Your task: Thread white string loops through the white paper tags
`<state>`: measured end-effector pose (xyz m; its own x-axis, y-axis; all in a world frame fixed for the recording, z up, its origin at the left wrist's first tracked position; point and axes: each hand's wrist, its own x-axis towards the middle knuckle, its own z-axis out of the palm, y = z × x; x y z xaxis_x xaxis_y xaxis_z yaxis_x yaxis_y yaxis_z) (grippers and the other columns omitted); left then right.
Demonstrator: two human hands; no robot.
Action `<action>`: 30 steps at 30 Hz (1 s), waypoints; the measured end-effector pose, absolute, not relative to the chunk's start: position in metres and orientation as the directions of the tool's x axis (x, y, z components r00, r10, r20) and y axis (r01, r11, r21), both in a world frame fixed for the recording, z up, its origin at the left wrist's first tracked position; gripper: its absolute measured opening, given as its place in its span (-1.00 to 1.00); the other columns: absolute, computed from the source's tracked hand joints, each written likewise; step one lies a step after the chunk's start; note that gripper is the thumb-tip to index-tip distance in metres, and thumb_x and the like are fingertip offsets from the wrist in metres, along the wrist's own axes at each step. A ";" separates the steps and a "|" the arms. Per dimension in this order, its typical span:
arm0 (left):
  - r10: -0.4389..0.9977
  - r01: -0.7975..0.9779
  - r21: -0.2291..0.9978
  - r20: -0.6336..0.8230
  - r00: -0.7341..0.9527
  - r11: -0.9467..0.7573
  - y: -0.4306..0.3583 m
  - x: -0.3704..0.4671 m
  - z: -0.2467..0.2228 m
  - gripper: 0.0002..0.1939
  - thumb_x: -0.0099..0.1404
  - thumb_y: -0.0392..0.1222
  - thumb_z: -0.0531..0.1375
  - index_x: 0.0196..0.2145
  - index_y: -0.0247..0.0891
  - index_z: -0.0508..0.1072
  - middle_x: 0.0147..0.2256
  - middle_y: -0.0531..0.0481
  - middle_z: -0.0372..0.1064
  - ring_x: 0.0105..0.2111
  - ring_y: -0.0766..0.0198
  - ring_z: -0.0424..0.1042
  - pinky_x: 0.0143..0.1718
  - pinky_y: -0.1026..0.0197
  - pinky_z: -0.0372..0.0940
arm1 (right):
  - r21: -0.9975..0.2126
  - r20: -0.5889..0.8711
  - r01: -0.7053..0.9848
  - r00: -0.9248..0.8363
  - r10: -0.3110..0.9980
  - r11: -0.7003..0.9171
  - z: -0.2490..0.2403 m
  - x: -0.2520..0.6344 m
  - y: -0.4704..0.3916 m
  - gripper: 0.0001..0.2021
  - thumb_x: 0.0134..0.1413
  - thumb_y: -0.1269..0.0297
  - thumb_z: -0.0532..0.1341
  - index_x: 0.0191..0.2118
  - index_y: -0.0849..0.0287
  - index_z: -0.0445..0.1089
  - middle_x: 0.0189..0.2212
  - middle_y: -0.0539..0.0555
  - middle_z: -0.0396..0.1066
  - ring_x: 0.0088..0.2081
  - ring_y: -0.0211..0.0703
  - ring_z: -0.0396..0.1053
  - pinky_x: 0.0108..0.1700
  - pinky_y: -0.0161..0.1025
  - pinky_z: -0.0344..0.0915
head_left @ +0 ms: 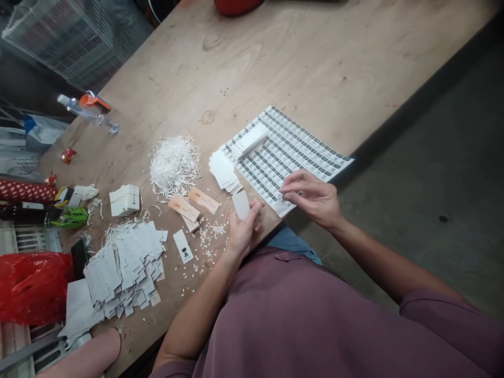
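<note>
Near the table's front edge, my left hand (244, 228) grips a small white card (241, 205) between thumb and fingers. My right hand (313, 199) hovers over the near edge of a large printed sticker sheet (303, 142), thumb and fingertips drawn together in a pinch. Whatever lies between those fingertips is too small to make out. A stack of white cards (252, 140) rests on the sheet, and a fanned pile of white cards (223, 170) sits just left of it. Closer to my left hand are orange-printed cards (203, 200) and one white card with a black print (183, 246).
A heap of white paper strips (174, 167) lies beyond the orange cards. To the left are a large pile of white tags (126, 268), a banded card bundle (125, 200) and a red plastic bag (33, 289). A clear bottle (88, 112) lies farther back; small white bits (210, 236) litter the wood.
</note>
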<state>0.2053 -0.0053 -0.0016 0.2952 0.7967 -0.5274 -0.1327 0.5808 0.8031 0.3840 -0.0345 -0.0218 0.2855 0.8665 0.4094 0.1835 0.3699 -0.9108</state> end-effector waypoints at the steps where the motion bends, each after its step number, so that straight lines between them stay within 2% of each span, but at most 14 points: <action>1: 0.738 -0.161 0.742 -0.570 0.360 0.651 -0.005 0.200 0.007 -0.60 0.06 0.05 0.46 -0.36 -0.39 0.58 -0.56 0.11 0.28 -0.68 0.61 -0.02 -0.67 0.43 -0.01 | -0.902 0.431 0.164 0.254 0.866 0.400 -0.020 0.382 -0.032 -0.91 0.11 0.20 0.41 -0.23 -0.10 0.65 -0.29 0.07 0.48 -0.20 -0.04 0.43 -0.12 -0.02 0.40; 4: 0.521 -0.175 0.526 -0.633 0.573 0.832 -0.007 0.188 0.026 -0.57 0.05 0.07 0.47 -0.38 -0.41 0.55 -0.47 0.02 0.36 -0.67 0.64 -0.06 -0.66 0.46 0.00 | -0.844 0.531 0.201 0.173 0.830 0.498 -0.018 0.373 -0.022 -0.80 0.04 0.04 0.44 -0.19 -0.11 0.64 -0.31 0.07 0.49 -0.19 0.00 0.41 -0.06 0.05 0.36; 6: 0.509 -0.216 0.484 -0.627 0.590 0.848 -0.010 0.183 0.033 -0.60 0.02 -0.03 0.50 -0.34 -0.41 0.55 -0.45 0.02 0.37 -0.65 0.64 -0.03 -0.64 0.48 0.02 | -0.795 0.594 0.255 0.142 0.792 0.550 -0.018 0.367 -0.015 -0.75 0.02 0.00 0.44 -0.16 -0.13 0.64 -0.31 0.08 0.50 -0.20 0.02 0.40 -0.06 0.08 0.36; 9: 0.607 -0.305 0.531 -0.616 0.502 0.791 -0.014 0.177 0.034 -0.63 -0.05 -0.17 0.52 -0.36 -0.41 0.53 -0.50 0.08 0.32 -0.64 0.65 -0.04 -0.63 0.48 0.00 | -0.690 0.693 0.380 0.097 0.715 0.617 -0.018 0.359 -0.010 -0.73 -0.01 0.09 0.47 -0.13 -0.16 0.62 -0.32 0.05 0.51 -0.21 0.02 0.40 0.01 0.12 0.35; 12: 0.744 -0.363 0.649 -0.574 0.342 0.668 -0.016 0.169 0.030 -0.62 -0.12 -0.19 0.54 -0.44 -0.37 0.46 -0.58 0.15 0.26 -0.66 0.64 -0.04 -0.63 0.45 -0.04 | -0.609 0.728 0.434 -0.025 0.685 0.664 -0.012 0.354 -0.011 -0.72 0.00 0.23 0.48 -0.12 -0.16 0.60 -0.33 0.04 0.54 -0.21 0.02 0.39 0.05 0.14 0.32; 14: 0.827 -0.322 0.762 -0.528 0.193 0.562 -0.016 0.161 0.026 -0.60 -0.16 -0.16 0.54 -0.47 -0.34 0.44 -0.60 0.15 0.27 -0.66 0.59 0.04 -0.64 0.40 -0.04 | -0.659 0.669 0.377 -0.102 0.736 0.651 -0.006 0.349 -0.012 -0.76 0.08 0.29 0.42 -0.10 -0.12 0.60 -0.30 0.06 0.54 -0.20 0.01 0.41 -0.02 0.07 0.35; 17: 0.901 -0.107 0.895 -0.428 0.068 0.433 -0.017 0.146 0.021 -0.62 -0.13 -0.08 0.52 -0.46 -0.31 0.48 -0.61 0.14 0.29 -0.64 0.49 0.15 -0.62 0.34 0.01 | -0.779 0.525 0.296 -0.172 0.833 0.552 0.003 0.339 -0.011 -0.83 0.18 0.29 0.34 -0.10 -0.03 0.59 -0.26 0.11 0.53 -0.17 0.00 0.41 -0.10 -0.02 0.36; 20: 0.951 0.047 0.956 -0.292 0.102 0.288 -0.020 0.134 0.018 -0.70 -0.05 -0.08 0.49 -0.45 -0.31 0.54 -0.60 0.11 0.29 -0.60 0.46 0.17 -0.57 0.31 0.04 | -0.779 0.468 0.309 -0.293 0.834 0.545 0.011 0.326 -0.007 -0.90 0.17 0.26 0.35 -0.19 0.05 0.59 -0.30 0.11 0.50 -0.18 -0.01 0.37 -0.12 -0.04 0.34; 23: 0.958 0.015 0.969 -0.246 0.150 0.247 -0.022 0.126 0.014 -0.71 -0.03 -0.06 0.49 -0.41 -0.31 0.60 -0.58 0.09 0.32 -0.59 0.46 0.18 -0.55 0.30 0.06 | -0.717 0.488 0.367 -0.343 0.803 0.592 0.016 0.313 -0.004 -0.92 0.21 0.31 0.29 -0.32 0.09 0.54 -0.40 0.09 0.44 -0.25 -0.04 0.30 -0.16 -0.06 0.31; 27: 0.915 -0.174 0.907 -0.347 0.206 0.383 -0.022 0.114 0.009 -0.57 -0.01 0.01 0.49 -0.23 -0.31 0.64 -0.53 0.06 0.36 -0.61 0.49 0.15 -0.62 0.33 -0.01 | -0.706 0.529 0.425 -0.216 0.820 0.567 0.021 0.300 -0.005 -0.88 0.21 0.35 0.27 -0.38 0.09 0.47 -0.43 0.07 0.42 -0.28 -0.04 0.27 -0.15 -0.03 0.27; 30: 0.897 -0.255 0.866 -0.379 0.230 0.431 -0.021 0.108 0.009 -0.48 -0.01 0.00 0.50 -0.12 -0.30 0.62 -0.51 0.07 0.35 -0.61 0.52 0.13 -0.64 0.36 -0.06 | -0.827 0.465 0.334 -0.044 0.884 0.452 0.026 0.293 -0.005 -0.89 0.22 0.30 0.27 -0.37 0.08 0.44 -0.38 0.06 0.41 -0.23 -0.05 0.33 -0.11 -0.03 0.30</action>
<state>0.1078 -0.0212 0.0094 0.2297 0.8966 -0.3786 -0.2552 0.4309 0.8656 0.2926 -0.0048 0.0264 -0.0443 0.8843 0.4647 0.3339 0.4515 -0.8274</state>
